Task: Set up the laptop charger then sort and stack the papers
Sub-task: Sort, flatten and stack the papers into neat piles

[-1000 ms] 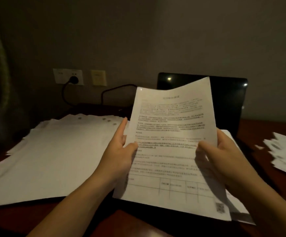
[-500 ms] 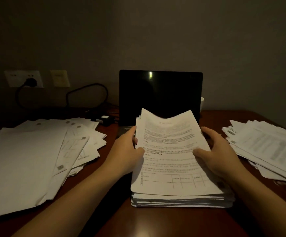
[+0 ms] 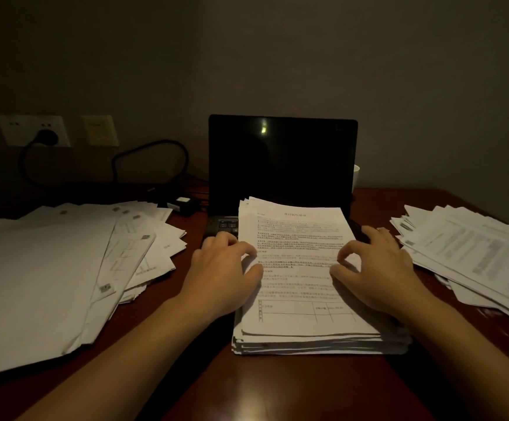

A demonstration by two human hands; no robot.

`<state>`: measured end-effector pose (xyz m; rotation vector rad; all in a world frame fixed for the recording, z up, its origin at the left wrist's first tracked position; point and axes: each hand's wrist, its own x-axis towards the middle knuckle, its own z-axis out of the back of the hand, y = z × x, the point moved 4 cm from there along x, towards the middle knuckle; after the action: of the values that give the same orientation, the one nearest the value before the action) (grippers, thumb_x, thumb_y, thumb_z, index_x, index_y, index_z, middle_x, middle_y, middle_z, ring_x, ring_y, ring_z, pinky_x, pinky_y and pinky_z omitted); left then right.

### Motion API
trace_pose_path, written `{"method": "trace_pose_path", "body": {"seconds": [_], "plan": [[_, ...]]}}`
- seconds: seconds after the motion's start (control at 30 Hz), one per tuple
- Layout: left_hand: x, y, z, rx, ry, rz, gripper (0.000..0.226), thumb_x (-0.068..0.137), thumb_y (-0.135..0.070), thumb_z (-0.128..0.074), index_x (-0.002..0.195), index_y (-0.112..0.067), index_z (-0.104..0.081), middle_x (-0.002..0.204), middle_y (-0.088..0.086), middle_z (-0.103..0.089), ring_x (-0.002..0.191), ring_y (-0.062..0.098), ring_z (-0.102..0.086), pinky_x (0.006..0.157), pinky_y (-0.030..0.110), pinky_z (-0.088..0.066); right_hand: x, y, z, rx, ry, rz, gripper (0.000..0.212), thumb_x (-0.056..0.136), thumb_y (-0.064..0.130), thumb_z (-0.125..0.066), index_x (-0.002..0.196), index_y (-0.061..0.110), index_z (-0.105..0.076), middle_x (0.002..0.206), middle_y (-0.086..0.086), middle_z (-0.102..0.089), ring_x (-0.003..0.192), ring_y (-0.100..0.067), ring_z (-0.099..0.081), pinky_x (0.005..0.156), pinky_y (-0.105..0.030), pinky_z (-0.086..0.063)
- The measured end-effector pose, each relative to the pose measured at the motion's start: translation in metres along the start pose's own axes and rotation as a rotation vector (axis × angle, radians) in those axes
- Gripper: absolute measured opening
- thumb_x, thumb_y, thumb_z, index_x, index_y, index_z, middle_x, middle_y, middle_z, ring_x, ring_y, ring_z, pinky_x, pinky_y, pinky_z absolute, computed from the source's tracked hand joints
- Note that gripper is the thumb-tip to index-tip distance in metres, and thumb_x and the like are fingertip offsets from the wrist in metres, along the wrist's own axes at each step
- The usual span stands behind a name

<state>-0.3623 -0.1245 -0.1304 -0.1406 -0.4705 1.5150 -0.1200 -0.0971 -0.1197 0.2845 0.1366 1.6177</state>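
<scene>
The left hand [image 3: 223,268] has its grip curled at the left edge of the stack of white printed papers [image 3: 302,299], thumb lying on the top sheet, fingertips bent against the edge; the right hand [image 3: 378,265] grips the opposite edge, thumb and forefinger bent into a ring on the top sheet, the other fingers over the side; the stack lies flat on the dark reddish-brown wooden table [image 3: 262,387], its far end over the keyboard of the open black laptop [image 3: 280,165], whose screen is dark; left of it spreads a loose layer of white sheets [image 3: 49,268]; to the right, apart from the stack, lies a fanned pile of printed pages [image 3: 472,250]; a small black charger brick [image 3: 183,205] sits beside the laptop; a black plug [image 3: 45,136] sits in the white wall socket [image 3: 33,130].
</scene>
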Motion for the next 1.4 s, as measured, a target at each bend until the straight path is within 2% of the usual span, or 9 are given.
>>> {"method": "trace_pose_path", "body": {"seconds": [0.2, 0.4, 0.57, 0.77, 0.9, 1.03, 1.13, 1.23, 1.4], "plan": [[-0.014, 0.031, 0.016, 0.017, 0.003, 0.038, 0.049, 0.098, -0.058, -0.045, 0.145, -0.042, -0.042, 0.164, -0.004, -0.019, 0.154, 0.022, 0.004, 0.122, 0.05, -0.009, -0.016, 0.044, 0.006, 0.315, -0.039, 0.152, 0.029, 0.092, 0.041, -0.066, 0.118, 0.029, -0.065, 0.161, -0.001, -0.028, 0.15, -0.02, -0.023, 0.118, -0.041, -0.027], [-0.04, 0.1, 0.057, 0.087, -0.048, 0.167, 0.05, 0.098, -0.061, -0.042, 0.145, -0.044, -0.043, 0.166, -0.004, -0.019, 0.155, 0.024, 0.004, 0.122, 0.053, -0.007, -0.028, 0.137, -0.004, 0.361, -0.078, 0.388, 0.017, 0.094, 0.03, -0.067, 0.111, 0.028, -0.068, 0.143, 0.004, -0.051, 0.136, -0.015, -0.044, 0.113, -0.034, -0.035], [-0.069, 0.185, 0.103, 0.169, -0.056, 0.346, 0.055, 0.098, -0.064, -0.038, 0.149, -0.043, -0.038, 0.166, -0.003, -0.016, 0.155, 0.025, 0.004, 0.121, 0.056, -0.003, -0.03, 0.221, -0.033, 0.462, 0.096, 0.513, 0.006, 0.093, 0.032, -0.07, 0.097, 0.034, -0.068, 0.108, 0.013, -0.067, 0.104, -0.007, -0.064, 0.091, -0.025, -0.049], [-0.112, 0.273, 0.129, 0.235, 0.035, 0.56, 0.071, 0.093, -0.077, -0.021, 0.156, -0.044, -0.019, 0.168, -0.003, -0.009, 0.155, 0.026, 0.0, 0.121, 0.058, -0.002, -0.013, 0.274, -0.068, 0.731, 0.311, 0.296, 0.023, 0.094, 0.021, -0.069, 0.116, 0.019, -0.067, 0.104, 0.006, -0.068, 0.091, -0.004, -0.066, 0.069, -0.016, -0.053], [-0.129, 0.286, 0.119, 0.21, 0.078, 0.503, 0.073, 0.092, -0.077, -0.014, 0.157, -0.045, -0.005, 0.169, -0.005, 0.0, 0.155, 0.021, 0.003, 0.123, 0.051, 0.003, 0.003, 0.288, -0.081, 1.04, 0.398, 0.005, 0.041, 0.092, 0.011, -0.07, 0.132, 0.009, -0.057, 0.108, -0.015, -0.068, 0.097, -0.029, -0.072, 0.079, -0.035, -0.062], [-0.131, 0.286, 0.116, 0.197, 0.083, 0.441, 0.074, 0.091, -0.079, -0.016, 0.157, -0.047, -0.005, 0.169, -0.008, 0.002, 0.155, 0.018, 0.006, 0.124, 0.049, 0.005, 0.01, 0.298, -0.086, 1.156, 0.439, -0.131, 0.061, 0.091, 0.003, -0.069, 0.145, 0.009, -0.041, 0.109, -0.021, -0.063, 0.091, -0.034, -0.073, 0.066, -0.035, -0.062], [-0.131, 0.289, 0.115, 0.196, 0.078, 0.427, 0.075, 0.09, -0.08, -0.015, 0.157, -0.048, -0.005, 0.168, -0.008, 0.003, 0.155, 0.017, 0.007, 0.123, 0.047, 0.008, 0.002, 0.307, -0.087, 1.135, 0.531, -0.131, 0.034, 0.094, 0.002, -0.064, 0.125, -0.004, -0.054, 0.101, -0.021, -0.068, 0.065, -0.022, -0.073, 0.047, -0.027, -0.055], [-0.131, 0.29, 0.114, 0.187, 0.066, 0.423, 0.074, 0.09, -0.079, -0.015, 0.157, -0.048, -0.006, 0.168, -0.009, 0.002, 0.155, 0.017, 0.006, 0.123, 0.046, 0.008, -0.001, 0.313, -0.092, 0.927, 0.545, -0.073, 0.015, 0.099, 0.011, -0.06, 0.104, -0.003, -0.064, 0.1, -0.018, -0.073, 0.077, -0.026, -0.075, 0.055, -0.033, -0.056], [-0.128, 0.291, 0.117, 0.149, 0.051, 0.443, 0.072, 0.093, -0.077, -0.021, 0.157, -0.046, -0.01, 0.168, -0.007, -0.001, 0.155, 0.019, 0.004, 0.123, 0.045, 0.005, 0.008, 0.314, -0.084, 0.889, 0.199, -0.01, 0.014, 0.101, 0.015, -0.056, 0.114, 0.011, -0.061, 0.103, -0.009, -0.07, 0.085, -0.022, -0.071, 0.053, -0.027, -0.053]]}}
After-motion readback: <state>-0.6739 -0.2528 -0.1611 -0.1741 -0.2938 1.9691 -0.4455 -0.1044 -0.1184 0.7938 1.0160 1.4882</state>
